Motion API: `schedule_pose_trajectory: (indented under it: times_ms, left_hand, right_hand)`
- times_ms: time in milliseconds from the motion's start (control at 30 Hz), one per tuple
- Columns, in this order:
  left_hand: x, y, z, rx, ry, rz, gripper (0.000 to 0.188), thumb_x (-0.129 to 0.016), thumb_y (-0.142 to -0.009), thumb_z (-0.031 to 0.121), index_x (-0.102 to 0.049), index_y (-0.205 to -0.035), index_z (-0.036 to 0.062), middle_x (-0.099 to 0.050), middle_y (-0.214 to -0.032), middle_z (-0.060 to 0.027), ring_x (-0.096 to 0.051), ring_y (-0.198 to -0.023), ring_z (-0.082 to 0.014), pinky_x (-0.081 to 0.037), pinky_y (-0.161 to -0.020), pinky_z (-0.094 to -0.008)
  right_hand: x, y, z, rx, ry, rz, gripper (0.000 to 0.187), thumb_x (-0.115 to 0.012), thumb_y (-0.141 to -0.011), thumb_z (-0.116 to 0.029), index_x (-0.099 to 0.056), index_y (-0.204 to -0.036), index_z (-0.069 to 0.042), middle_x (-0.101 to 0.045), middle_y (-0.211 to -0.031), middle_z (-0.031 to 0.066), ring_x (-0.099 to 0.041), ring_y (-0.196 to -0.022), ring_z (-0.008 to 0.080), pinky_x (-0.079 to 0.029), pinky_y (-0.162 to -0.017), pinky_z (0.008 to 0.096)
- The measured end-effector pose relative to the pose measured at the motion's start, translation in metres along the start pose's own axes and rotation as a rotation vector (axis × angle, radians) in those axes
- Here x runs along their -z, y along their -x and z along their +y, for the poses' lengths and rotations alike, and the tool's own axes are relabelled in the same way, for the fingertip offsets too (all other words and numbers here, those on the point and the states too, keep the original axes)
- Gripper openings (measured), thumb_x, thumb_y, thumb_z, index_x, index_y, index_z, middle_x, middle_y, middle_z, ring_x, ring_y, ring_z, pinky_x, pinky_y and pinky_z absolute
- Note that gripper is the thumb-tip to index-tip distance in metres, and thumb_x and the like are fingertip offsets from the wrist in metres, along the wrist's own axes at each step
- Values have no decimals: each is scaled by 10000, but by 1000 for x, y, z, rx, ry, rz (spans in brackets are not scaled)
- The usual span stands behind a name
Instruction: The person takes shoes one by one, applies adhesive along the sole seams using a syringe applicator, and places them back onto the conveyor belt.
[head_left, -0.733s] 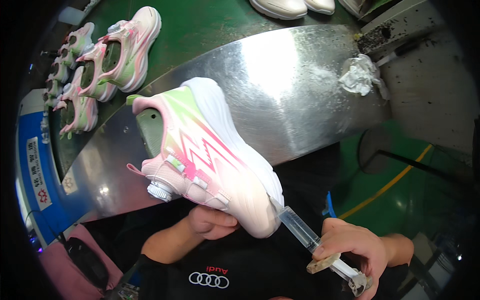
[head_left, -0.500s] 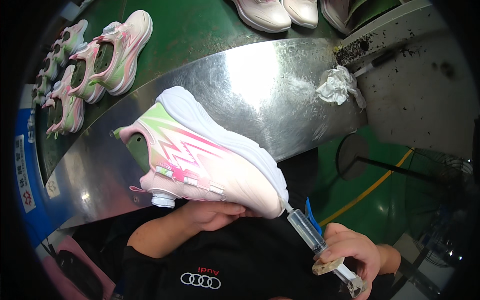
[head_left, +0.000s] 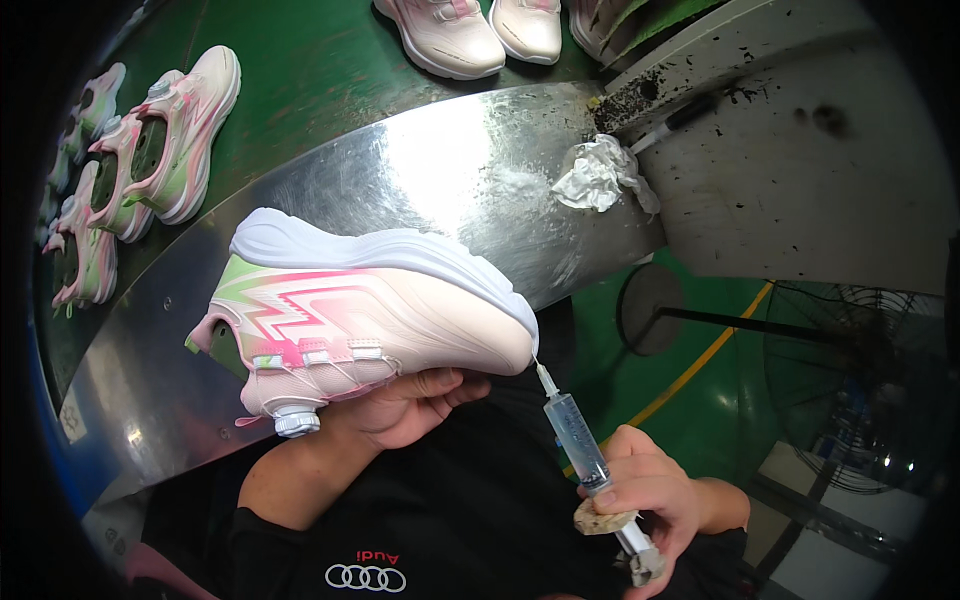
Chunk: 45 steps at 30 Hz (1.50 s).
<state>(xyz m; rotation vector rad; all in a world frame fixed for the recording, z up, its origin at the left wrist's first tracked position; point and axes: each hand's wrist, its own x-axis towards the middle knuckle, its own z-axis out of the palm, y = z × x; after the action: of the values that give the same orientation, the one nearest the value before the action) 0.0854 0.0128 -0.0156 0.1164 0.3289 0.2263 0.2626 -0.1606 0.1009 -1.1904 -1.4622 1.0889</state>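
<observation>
A pale pink sneaker (head_left: 440,310) with green and magenta trim and a white sole is held on its side, sole away from me and toe to the right. My left hand (head_left: 405,408) is closed on it from the near side, partly hidden behind the upper. A white dial sits near its collar. In my right hand (head_left: 645,475) is a clear syringe (head_left: 576,438), fingers wrapped round its flange and plunger end, where tan and grey wrapping shows. The needle tip meets the toe end along the line between sole and upper, touching or very close.
A metal ledge (head_left: 330,170) curves beyond the sneaker, with crumpled white paper (head_left: 598,175) and a dark-handled tool (head_left: 675,125) at its right. Several similar sneakers (head_left: 190,135) stand on the green surface (head_left: 290,60). A fan (head_left: 855,385) stands at the right.
The sneaker has turned so its sole lies more level, and its toe has moved left and up. The syringe and right hand have shifted left with it. The whole view has moved too.
</observation>
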Motion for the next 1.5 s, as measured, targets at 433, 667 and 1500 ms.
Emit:
schedule_pose_trajectory:
  times_ms: [433, 667, 1500]
  left_hand:
    - [-7, -7, 1, -48, 101, -190, 322, -570, -892, 75, -524, -1206, 20, -565, -1199, -132, -547, -1137, -252, -541, -821, -250]
    - [-7, -3, 0, -69, 120, -222, 354, -568, -901, 101, -494, -1243, 47, -556, -1213, -142, -551, -1137, -260, -554, -785, -250]
    - [22, 29, -13, 7, 95, -230, 382, -583, -876, 45, -498, -1248, 48, -578, -1191, -120, -543, -1139, -241, -482, -938, -375]
  right_hand:
    - [-23, -12, 26, 227, 511, 51, 585, -739, -643, -473, -623, -1037, -57, -575, -858, 57, -418, -589, 171, -349, -561, 269]
    - [-30, -11, 35, 304, 650, 46, 626, -757, -631, -489, -592, -1075, -80, -599, -890, 61, -431, -600, 160, -324, -559, 274]
    - [-11, -7, 49, 332, 550, 185, 782, -815, -546, -530, -505, -1103, -76, -554, -944, 89, -444, -713, 209, -322, -610, 345]
